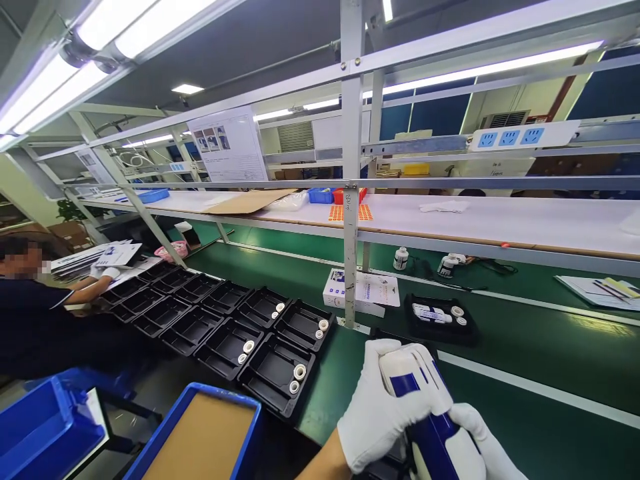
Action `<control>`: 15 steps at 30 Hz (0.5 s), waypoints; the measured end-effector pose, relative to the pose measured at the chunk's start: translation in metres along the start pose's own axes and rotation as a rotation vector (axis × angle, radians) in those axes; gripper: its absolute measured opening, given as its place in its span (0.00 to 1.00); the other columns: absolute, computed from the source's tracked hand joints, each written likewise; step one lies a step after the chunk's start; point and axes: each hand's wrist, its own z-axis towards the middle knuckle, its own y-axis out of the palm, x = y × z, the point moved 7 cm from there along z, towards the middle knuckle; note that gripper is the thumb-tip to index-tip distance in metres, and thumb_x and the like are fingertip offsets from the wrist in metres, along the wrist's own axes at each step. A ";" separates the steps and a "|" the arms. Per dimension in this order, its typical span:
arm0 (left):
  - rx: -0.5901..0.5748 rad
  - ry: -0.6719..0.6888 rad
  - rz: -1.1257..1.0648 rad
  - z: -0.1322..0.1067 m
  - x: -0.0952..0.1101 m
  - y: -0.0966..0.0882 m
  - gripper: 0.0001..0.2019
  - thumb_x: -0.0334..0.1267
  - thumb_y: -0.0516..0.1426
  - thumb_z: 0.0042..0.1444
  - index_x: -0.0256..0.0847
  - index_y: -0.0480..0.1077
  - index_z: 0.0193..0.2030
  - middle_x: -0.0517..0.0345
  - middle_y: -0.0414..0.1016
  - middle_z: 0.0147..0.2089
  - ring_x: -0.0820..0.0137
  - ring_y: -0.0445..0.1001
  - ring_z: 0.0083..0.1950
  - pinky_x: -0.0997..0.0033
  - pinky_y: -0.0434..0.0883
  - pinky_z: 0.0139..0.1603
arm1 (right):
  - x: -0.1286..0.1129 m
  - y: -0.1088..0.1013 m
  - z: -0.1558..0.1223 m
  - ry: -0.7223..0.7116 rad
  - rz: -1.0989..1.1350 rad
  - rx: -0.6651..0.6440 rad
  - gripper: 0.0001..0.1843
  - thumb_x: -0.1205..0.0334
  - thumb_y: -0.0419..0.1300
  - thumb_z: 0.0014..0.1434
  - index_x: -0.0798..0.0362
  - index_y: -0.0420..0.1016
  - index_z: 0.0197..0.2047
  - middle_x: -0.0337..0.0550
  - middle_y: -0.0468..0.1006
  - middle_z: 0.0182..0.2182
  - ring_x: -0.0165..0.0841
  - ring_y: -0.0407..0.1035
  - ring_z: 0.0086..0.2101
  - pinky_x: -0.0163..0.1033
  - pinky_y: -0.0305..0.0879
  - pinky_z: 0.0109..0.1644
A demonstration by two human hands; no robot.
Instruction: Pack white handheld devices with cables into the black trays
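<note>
mostly white device [425, 400], blue stripe

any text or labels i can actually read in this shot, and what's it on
No text here reads clearly.
White and blue device held in both gloved hands, left hand and right hand: no legible print.
Hanging instruction sheet: print too small.
White box on the green belt: blue print blurred.
Orange sticker sheet: unreadable.
Power strip: socket symbols only.
</note>
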 end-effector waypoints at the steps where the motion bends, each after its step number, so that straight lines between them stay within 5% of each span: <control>1: 0.001 0.040 -0.027 -0.001 0.004 0.001 0.45 0.55 0.72 0.46 0.36 0.52 0.60 0.44 0.69 0.60 0.71 0.73 0.55 0.70 0.73 0.58 | 0.005 0.006 -0.001 0.060 0.046 -0.058 0.22 0.58 0.74 0.53 0.65 0.78 0.45 0.60 0.81 0.43 0.52 0.78 0.42 0.53 0.73 0.52; 5: -0.053 0.150 -0.063 -0.009 0.017 0.005 0.28 0.55 0.60 0.63 0.34 0.54 0.53 0.42 0.71 0.59 0.77 0.74 0.55 0.73 0.72 0.62 | 0.025 0.024 -0.011 0.161 0.092 -0.129 0.30 0.49 0.60 0.65 0.75 0.79 0.46 0.67 0.79 0.43 0.53 0.77 0.41 0.53 0.71 0.51; 8: -0.086 0.171 0.027 -0.019 0.020 0.001 0.26 0.55 0.55 0.68 0.32 0.58 0.56 0.41 0.70 0.62 0.75 0.73 0.61 0.72 0.70 0.66 | 0.033 0.019 -0.015 0.134 0.084 -0.102 0.32 0.45 0.58 0.66 0.74 0.78 0.45 0.68 0.79 0.44 0.53 0.77 0.42 0.53 0.71 0.51; 13: -0.148 -0.010 0.183 -0.045 0.017 -0.009 0.37 0.35 0.66 0.54 0.41 0.55 0.67 0.53 0.67 0.66 0.71 0.70 0.65 0.74 0.73 0.63 | 0.041 0.012 -0.025 0.087 -0.043 -0.207 0.33 0.48 0.67 0.61 0.77 0.77 0.49 0.73 0.77 0.48 0.56 0.76 0.46 0.54 0.68 0.57; 15: -0.142 -0.040 0.292 -0.054 0.022 -0.010 0.39 0.32 0.66 0.50 0.46 0.57 0.68 0.58 0.67 0.66 0.69 0.70 0.65 0.75 0.75 0.59 | 0.043 0.013 -0.033 0.012 -0.095 -0.114 0.39 0.50 0.74 0.53 0.76 0.71 0.55 0.75 0.76 0.48 0.58 0.76 0.45 0.56 0.68 0.56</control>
